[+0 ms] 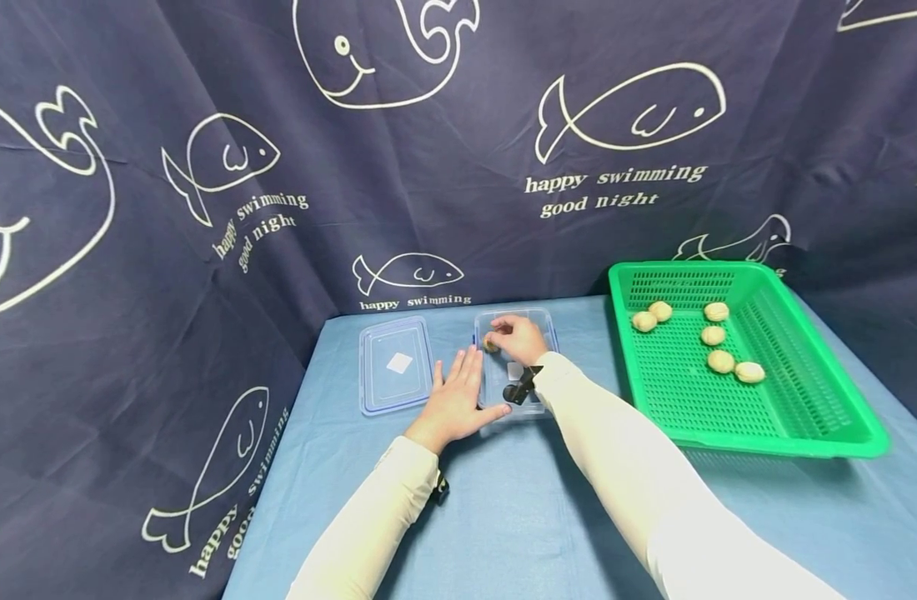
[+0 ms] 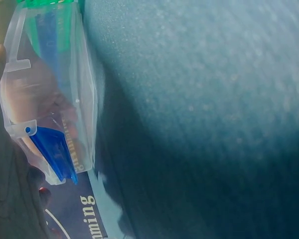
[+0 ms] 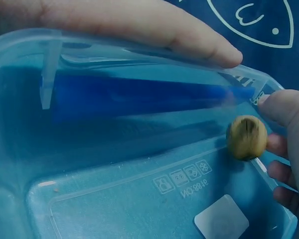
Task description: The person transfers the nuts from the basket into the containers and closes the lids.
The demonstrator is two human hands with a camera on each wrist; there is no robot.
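Observation:
A clear plastic box [image 1: 529, 407] with a blue latch [image 3: 139, 97] sits on the table, uncovered. My right hand [image 1: 520, 339] reaches inside it and holds a walnut [image 3: 246, 138] at the fingertips, close to the box's left wall. My left hand [image 1: 453, 407] rests against the near left corner of the box, its fingers extended along the left side and its thumb stretched along the near edge. In the left wrist view the box wall and a lowered blue latch [image 2: 54, 152] show; most of the left hand is hidden there.
A clear lid [image 1: 391, 393] with a blue rim lies left of the box. On the right stands a green perforated basket [image 1: 841, 392] with several walnuts [image 1: 721, 361]. Blue cloth [image 1: 496, 517] covers the table; a dark printed curtain [image 1: 503, 233] hangs behind.

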